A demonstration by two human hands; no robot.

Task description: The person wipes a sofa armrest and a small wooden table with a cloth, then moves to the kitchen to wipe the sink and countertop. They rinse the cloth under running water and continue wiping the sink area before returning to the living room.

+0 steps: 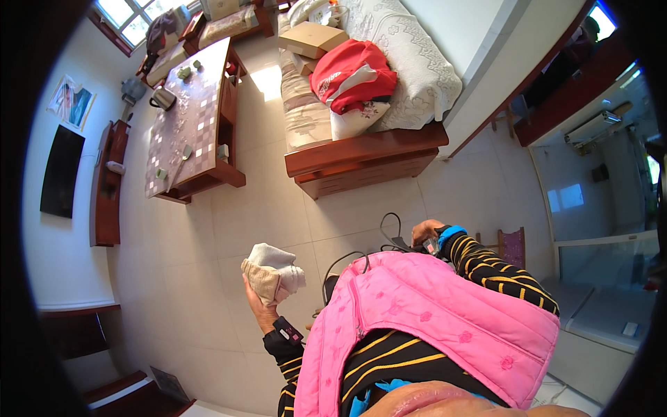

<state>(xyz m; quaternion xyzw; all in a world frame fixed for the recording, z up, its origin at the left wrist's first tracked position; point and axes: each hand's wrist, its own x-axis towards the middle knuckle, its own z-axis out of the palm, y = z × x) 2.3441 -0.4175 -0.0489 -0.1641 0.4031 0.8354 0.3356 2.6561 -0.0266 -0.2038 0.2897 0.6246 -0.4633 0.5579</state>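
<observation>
My left hand (260,307) holds a bunched beige and off-white cloth (273,271) out over the tiled floor, with the fingers curled around its lower side. On the other side of my pink quilted vest (417,292), my right hand (426,232) hangs by my side, its fingers bent downward. A black cable (390,221) loops close to the right hand, and another runs across the front of the vest. Whether the right hand grips anything is hidden. Small devices are strapped at both wrists.
A wooden sofa (365,151) with a red garment (354,75), a cushion and cardboard boxes stands ahead. To the left is a long low table (195,125) bearing a metal kettle (162,98) and small cups. A small folding stool (511,247) stands at the right, near a glass partition.
</observation>
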